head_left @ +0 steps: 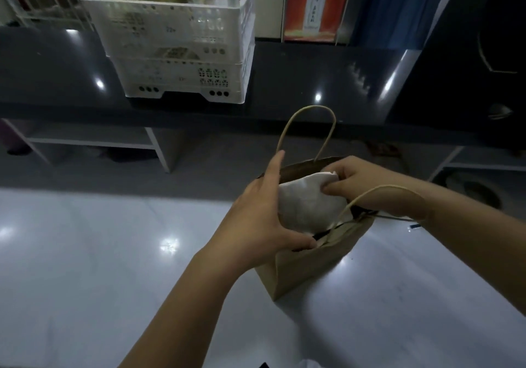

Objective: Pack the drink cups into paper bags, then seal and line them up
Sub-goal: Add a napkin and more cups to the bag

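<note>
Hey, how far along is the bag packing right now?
Early on. Done: one paper bag stands open on the white table. In hand: the right hand pinches a white bundle sitting partly inside the bag's mouth, and the left hand steadies the rim with straight fingers. I cannot tell whether the bundle holds a cup. Left: the bag is unsealed, and no finished bags show in a row.

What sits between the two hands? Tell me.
A white bundle, half inside the paper bag; the right hand pinches its corner, the left hand touches its side. Head view.
</note>
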